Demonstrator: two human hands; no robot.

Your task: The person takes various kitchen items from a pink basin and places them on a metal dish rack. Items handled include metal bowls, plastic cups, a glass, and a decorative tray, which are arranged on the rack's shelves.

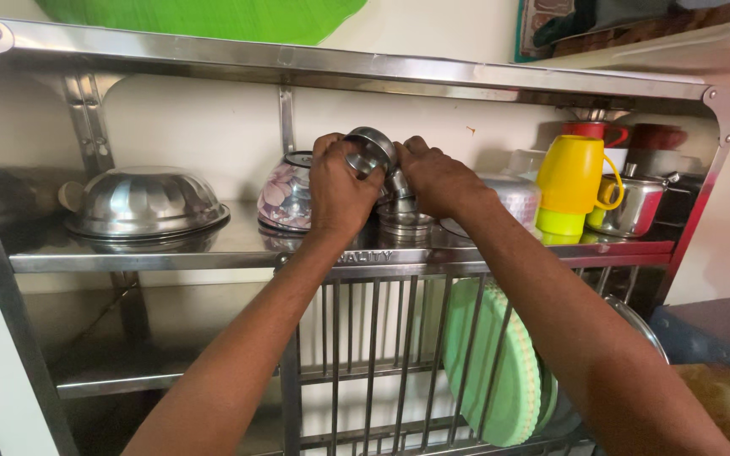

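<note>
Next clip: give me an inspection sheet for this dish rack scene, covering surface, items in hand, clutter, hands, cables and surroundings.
Surface: steel rack shelf, shiny, with a slotted plate section below it.
Items in hand: small steel cup, tilted, held above a stack of steel cups on the shelf.
Clutter: upturned steel bowl at left; flowered bowl behind the left hand; yellow mug upside down and steel pot at right; green plates standing on edge in the slots.
Hands: left hand and right hand both grip the small steel cup.
Cables: nothing seen.
Surroundings: pale wall behind the rack; green basin on top.
</note>
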